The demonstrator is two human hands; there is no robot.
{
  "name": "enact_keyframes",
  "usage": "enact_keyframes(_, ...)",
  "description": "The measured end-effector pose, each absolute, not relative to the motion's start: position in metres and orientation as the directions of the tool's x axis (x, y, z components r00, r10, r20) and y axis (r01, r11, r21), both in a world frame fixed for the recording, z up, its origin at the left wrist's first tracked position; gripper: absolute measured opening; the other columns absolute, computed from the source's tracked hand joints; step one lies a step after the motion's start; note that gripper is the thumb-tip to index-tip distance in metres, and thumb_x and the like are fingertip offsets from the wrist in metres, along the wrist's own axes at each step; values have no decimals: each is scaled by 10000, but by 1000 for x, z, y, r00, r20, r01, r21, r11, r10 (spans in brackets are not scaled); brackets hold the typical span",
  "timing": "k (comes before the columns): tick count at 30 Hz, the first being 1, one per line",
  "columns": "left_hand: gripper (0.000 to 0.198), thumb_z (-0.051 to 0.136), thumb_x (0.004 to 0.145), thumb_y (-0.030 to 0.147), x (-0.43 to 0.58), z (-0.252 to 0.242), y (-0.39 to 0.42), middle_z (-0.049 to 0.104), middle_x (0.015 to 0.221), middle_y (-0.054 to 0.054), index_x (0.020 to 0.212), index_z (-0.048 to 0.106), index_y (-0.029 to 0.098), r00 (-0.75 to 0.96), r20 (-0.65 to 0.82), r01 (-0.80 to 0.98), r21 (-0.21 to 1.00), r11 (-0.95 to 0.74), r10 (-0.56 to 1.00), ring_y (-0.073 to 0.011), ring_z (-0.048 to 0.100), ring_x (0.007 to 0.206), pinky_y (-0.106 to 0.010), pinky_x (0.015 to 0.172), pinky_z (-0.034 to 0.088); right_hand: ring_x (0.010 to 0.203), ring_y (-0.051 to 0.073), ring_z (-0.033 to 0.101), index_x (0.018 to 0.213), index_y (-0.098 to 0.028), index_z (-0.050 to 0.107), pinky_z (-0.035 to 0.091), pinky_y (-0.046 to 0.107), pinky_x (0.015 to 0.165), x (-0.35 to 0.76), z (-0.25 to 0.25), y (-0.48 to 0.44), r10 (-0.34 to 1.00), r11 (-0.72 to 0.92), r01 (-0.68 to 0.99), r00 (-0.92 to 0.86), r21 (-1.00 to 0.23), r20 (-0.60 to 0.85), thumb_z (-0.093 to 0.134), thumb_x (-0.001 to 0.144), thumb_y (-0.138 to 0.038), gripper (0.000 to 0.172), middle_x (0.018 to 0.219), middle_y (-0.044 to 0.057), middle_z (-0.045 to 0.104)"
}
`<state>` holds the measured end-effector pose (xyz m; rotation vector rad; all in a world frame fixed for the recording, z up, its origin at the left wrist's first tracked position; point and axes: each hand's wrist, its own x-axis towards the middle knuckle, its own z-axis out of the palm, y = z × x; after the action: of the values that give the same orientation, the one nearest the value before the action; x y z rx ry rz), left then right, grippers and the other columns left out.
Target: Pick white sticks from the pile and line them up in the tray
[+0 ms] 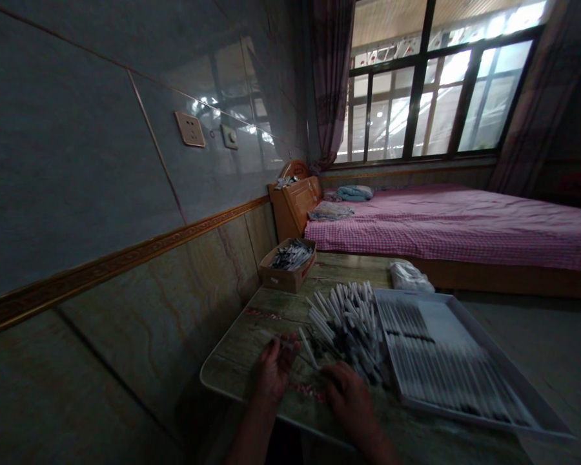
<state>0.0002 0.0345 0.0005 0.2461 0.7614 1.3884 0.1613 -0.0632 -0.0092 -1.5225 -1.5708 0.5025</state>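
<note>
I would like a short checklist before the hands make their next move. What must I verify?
1. Left hand and right hand both visible: ok.
2. Firm grip on the white stick between them: cannot tell, blurred.
3. Pile of sticks neatly aligned: not ok, angles vary.
4. Tray has bare space at its far end: ok.
5. Cardboard box apart from both hands: ok.

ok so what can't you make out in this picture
All in the head view:
- Left hand: blur and dim light hide whether its fingers grip anything.
- Right hand: its own back hides most of the fingertips.
- Loose sticks: upper ones cover those beneath, so no count.
- Cardboard box: its front wall hides the lower contents.
- Tray: blur smears the fine detail of its rows.
- Bed: cut off by the right edge.
</note>
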Motion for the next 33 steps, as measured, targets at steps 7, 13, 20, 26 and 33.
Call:
enact_keyframes(7, 126, 662, 822, 110, 0, -2, 33, 748, 759, -10, 751, 612, 201, -12, -293, -713, 673, 197, 956, -244, 761, 865, -359, 784, 613, 844, 194, 660, 893, -198, 745, 477, 265, 763, 160, -10, -63, 944, 166, 607, 131, -777, 304, 463, 848, -174, 287, 860, 60, 677)
enact_keyframes(13, 146, 738, 764, 249, 6, -7, 25, 736, 795, 8, 812, 600, 247, 12, -147, -626, 770, 122, 989, -235, 752, 873, -348, 760, 599, 830, 193, 665, 939, -221, 750, 497, 267, 753, 160, -8, -66, 937, 165, 598, 154, -784, 315, 474, 832, -165, 301, 871, 59, 687)
enact_keyframes(20, 304, 844, 658, 343, 7, -3, 15, 752, 819, -40, 843, 678, 169, 133, -100, -509, 847, 154, 986, -166, 711, 714, -235, 618, 551, 795, 227, 691, 1001, -186, 739, 530, 308, 745, 154, 6, -49, 937, 138, 402, 242, -905, 251, 610, 737, -264, 305, 863, 61, 743)
enact_keyframes(26, 78, 670, 820, 72, 7, 5, 14, 733, 736, -31, 791, 689, 142, 130, -343, -755, 574, 317, 931, -101, 684, 594, -165, 515, 540, 775, 220, 702, 1120, -162, 692, 540, 306, 705, 157, 26, -29, 934, 164, 239, 276, -957, 229, 452, 897, -384, 396, 881, 67, 752)
enact_keyframes(33, 205, 539, 892, 3, 3, -3, 17, 739, 778, -37, 824, 679, 136, 123, -391, -858, 420, 296, 912, -115, 717, 624, -177, 514, 566, 887, 183, 694, 1008, -195, 739, 472, 236, 758, 168, 13, -29, 972, -30, 803, 161, -596, 169, 427, 896, -130, 338, 991, 83, 718)
